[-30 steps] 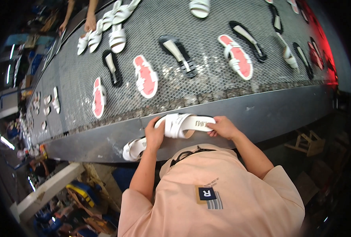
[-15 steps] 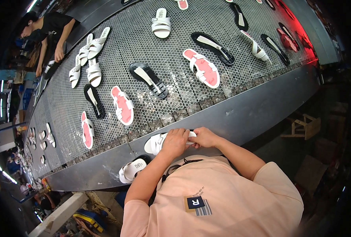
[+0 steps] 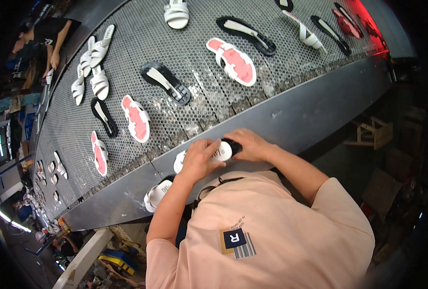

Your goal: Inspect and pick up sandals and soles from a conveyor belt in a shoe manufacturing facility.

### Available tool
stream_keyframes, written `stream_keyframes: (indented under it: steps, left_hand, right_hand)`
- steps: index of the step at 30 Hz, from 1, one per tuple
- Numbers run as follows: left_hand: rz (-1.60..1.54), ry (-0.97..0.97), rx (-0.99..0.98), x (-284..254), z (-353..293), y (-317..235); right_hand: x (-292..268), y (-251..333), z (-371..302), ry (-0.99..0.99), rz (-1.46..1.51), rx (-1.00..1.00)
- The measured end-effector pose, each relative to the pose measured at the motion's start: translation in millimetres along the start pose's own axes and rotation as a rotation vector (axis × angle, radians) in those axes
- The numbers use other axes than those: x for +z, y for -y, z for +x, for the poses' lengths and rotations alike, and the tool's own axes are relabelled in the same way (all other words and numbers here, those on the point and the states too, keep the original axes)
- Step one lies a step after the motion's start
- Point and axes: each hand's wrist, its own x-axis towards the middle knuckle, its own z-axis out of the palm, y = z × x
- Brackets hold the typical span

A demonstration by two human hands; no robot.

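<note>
A white sandal with a black sole lies at the metal ledge in front of me, gripped between both hands. My left hand closes over its strap part, the thumb lying along the white insole. Around the black heel end, my right hand is curled, its fingertips partly hidden. The sandal's toe shows beyond my left hand; most of the straps are covered. Left of my left forearm, a second white sandal rests on the ledge, partly hidden by the arm.
Beyond the grey metal ledge runs a mesh conveyor. It carries white sandals, black soles and white strap uppers with pink undersides. A person works at the far left. A wooden stool stands at right.
The conveyor and its pieces sit higher and further left in the picture. My right hand has shifted to the heel's black end, and the heel of the insole now shows between my hands.
</note>
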Motion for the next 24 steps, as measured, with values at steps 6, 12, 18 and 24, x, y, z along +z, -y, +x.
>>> stream_keyframes:
  steps: [6, 12, 18, 24]
  left_hand:
    - [-0.032, 0.027, -0.059, -9, 4, -16]
    - [-0.077, 0.042, -0.104, -11, 7, -26]
    - [-0.082, -0.006, -0.064, -4, 5, -30]
    - [-0.088, -0.028, -0.05, 4, 4, -29]
  right_hand:
    - [-25, 33, 0, 0.157, 0.705, 0.281]
    - [-42, 46, 1, 0.2, 0.675, 0.293]
    - [-43, 47, -3, 0.163, 0.481, 0.21]
    - [-44, 45, -6, 0.189, 0.38, 0.216]
